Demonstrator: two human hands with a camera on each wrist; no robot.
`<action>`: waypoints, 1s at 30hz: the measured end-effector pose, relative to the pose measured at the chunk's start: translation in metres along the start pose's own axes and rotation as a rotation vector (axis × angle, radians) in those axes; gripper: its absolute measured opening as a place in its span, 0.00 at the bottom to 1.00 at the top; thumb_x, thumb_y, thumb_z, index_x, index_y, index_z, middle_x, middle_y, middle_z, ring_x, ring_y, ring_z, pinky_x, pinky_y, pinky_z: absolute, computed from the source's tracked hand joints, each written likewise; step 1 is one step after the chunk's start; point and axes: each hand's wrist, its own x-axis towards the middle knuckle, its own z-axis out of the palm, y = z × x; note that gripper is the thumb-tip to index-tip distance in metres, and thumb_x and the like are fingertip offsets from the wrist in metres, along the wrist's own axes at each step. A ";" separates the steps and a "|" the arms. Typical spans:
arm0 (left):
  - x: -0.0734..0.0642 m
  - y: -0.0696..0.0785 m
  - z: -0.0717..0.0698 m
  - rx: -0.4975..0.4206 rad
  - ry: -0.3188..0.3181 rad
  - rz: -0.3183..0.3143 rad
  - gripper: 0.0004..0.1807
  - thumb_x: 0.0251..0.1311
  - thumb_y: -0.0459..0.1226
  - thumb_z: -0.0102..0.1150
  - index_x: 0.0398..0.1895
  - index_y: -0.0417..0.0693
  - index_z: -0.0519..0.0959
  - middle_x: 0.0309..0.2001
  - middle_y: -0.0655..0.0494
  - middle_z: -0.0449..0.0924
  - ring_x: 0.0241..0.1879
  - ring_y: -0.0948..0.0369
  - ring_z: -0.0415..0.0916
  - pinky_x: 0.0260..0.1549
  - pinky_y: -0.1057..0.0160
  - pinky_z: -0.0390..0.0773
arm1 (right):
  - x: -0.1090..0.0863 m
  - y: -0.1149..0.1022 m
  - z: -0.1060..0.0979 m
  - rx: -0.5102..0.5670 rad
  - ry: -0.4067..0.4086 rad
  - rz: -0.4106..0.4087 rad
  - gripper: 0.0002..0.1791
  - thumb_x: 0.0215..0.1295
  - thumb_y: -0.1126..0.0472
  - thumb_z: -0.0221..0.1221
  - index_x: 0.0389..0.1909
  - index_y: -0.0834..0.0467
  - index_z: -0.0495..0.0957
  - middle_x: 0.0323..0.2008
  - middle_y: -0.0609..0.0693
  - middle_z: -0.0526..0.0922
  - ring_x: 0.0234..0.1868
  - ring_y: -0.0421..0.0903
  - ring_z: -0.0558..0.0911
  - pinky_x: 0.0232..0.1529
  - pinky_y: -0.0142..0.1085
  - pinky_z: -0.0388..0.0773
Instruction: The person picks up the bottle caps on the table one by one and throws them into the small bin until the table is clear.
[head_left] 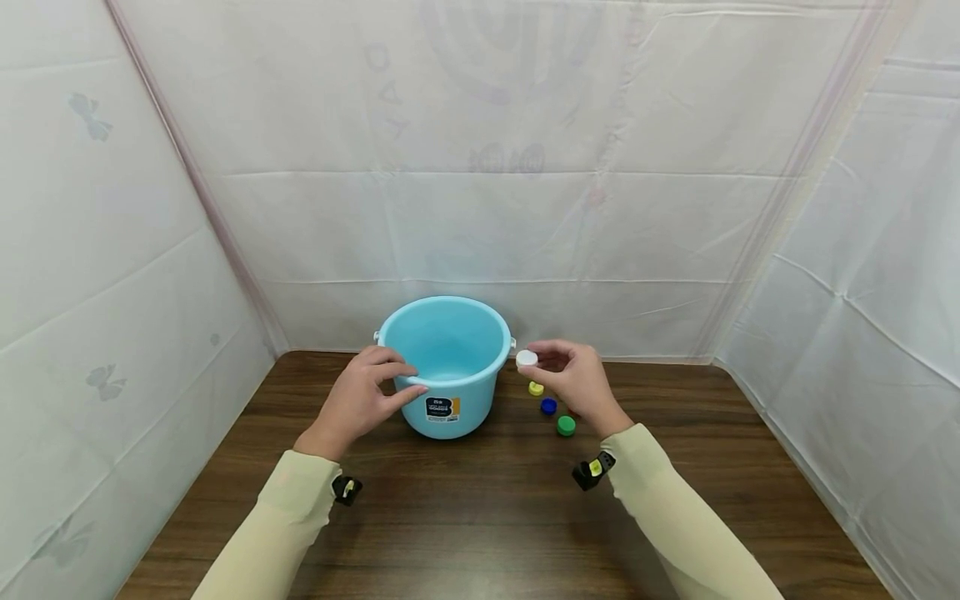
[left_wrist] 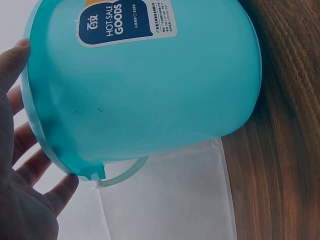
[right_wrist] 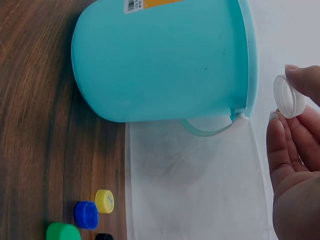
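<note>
A light blue bucket (head_left: 450, 400) stands upright on the wooden table, its label facing me. My left hand (head_left: 363, 396) holds its near left rim, thumb outside and fingers over the edge, as the left wrist view also shows with the bucket (left_wrist: 150, 100). Just right of the rim, my right hand (head_left: 581, 383) pinches a white bottle cap (head_left: 527, 358) between thumb and fingers. In the right wrist view this cap (right_wrist: 288, 97) looks hollow and translucent, apart from the bucket. Below the right hand lie a yellow cap (head_left: 536, 388), a blue cap (head_left: 549, 406) and a green cap (head_left: 566, 426).
A small black item (right_wrist: 104, 236), partly cut off, lies near the caps in the right wrist view. The bucket's pale handle (left_wrist: 125, 175) hangs at its back. White sheeting (head_left: 480, 225) encloses the dark wooden table (head_left: 465, 517) at the back and sides.
</note>
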 end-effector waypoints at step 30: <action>0.000 -0.002 0.001 -0.001 -0.003 -0.004 0.12 0.52 0.44 0.80 0.37 0.50 0.90 0.40 0.57 0.84 0.47 0.56 0.76 0.49 0.49 0.82 | 0.034 -0.021 0.029 0.021 0.028 -0.027 0.20 0.60 0.54 0.75 0.51 0.57 0.87 0.46 0.55 0.89 0.45 0.50 0.88 0.43 0.38 0.87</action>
